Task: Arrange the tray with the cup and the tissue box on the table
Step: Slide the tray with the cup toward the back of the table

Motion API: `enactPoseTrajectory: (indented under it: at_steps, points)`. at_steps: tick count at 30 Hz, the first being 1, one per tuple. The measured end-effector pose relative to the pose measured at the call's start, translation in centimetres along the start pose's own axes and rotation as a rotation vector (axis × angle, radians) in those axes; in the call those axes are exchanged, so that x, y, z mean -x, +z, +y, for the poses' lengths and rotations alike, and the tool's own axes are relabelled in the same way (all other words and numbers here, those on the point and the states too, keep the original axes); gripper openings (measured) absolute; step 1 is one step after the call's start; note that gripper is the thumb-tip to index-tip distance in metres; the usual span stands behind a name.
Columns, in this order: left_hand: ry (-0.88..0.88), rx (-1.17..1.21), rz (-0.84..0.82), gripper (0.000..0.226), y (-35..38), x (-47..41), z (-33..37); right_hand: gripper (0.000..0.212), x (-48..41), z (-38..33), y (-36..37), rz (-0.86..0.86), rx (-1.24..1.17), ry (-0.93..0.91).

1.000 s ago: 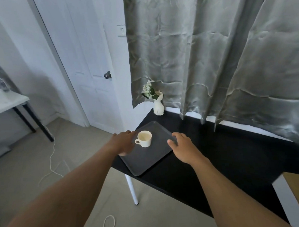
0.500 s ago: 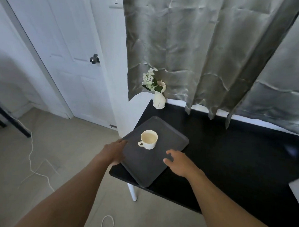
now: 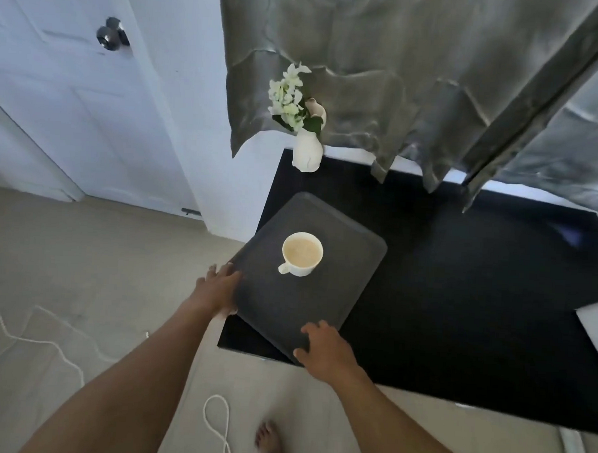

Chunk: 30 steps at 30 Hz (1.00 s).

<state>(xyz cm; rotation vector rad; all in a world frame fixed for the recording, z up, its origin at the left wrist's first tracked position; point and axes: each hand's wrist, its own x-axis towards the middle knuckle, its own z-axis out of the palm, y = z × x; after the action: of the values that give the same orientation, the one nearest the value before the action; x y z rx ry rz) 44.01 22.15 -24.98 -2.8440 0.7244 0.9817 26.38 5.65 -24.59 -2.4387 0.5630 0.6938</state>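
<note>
Tray between both hands' grip

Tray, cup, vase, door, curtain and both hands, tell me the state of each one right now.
Tray: on the table corner, overhanging its left edge.
Cup: upright, full.
Vase: upright, holding flowers.
Door: closed.
Curtain: drawn.
Left hand: gripping tray edge.
Right hand: gripping tray corner.

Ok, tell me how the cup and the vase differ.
The cup is low and wide with a side handle; the vase is taller with a narrow neck. The cup holds a pale liquid; the vase holds white flowers. The cup stands on the grey tray near the table's front left corner; the vase stands straight on the black table at its far left corner, by the curtain. Both are white and upright.
</note>
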Motion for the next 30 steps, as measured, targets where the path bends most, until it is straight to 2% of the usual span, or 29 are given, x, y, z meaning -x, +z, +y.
enactPoseTrajectory:
  at_steps: [4,10,18,25,30]
  points:
    - [0.05,-0.032,-0.037,0.078,0.7,-1.7,-0.8,0.045,-1.2,-0.9,1.8,-0.017,0.03,0.006]
    - [0.122,-0.067,0.021,0.082,0.6,-2.9,-1.6,0.051,-2.4,-1.8,2.9,0.024,0.176,0.032]
    - [0.171,-0.23,0.005,0.091,0.9,-3.6,0.0,0.046,-2.9,-0.2,2.0,0.034,0.243,0.053]
    - [0.221,-0.274,-0.006,0.1,1.0,-3.5,0.5,0.041,-3.0,0.9,1.9,0.041,0.307,0.024]
    - [0.261,-0.254,0.049,0.089,2.5,-3.0,3.7,0.037,-2.9,5.1,-0.5,0.072,0.291,0.041]
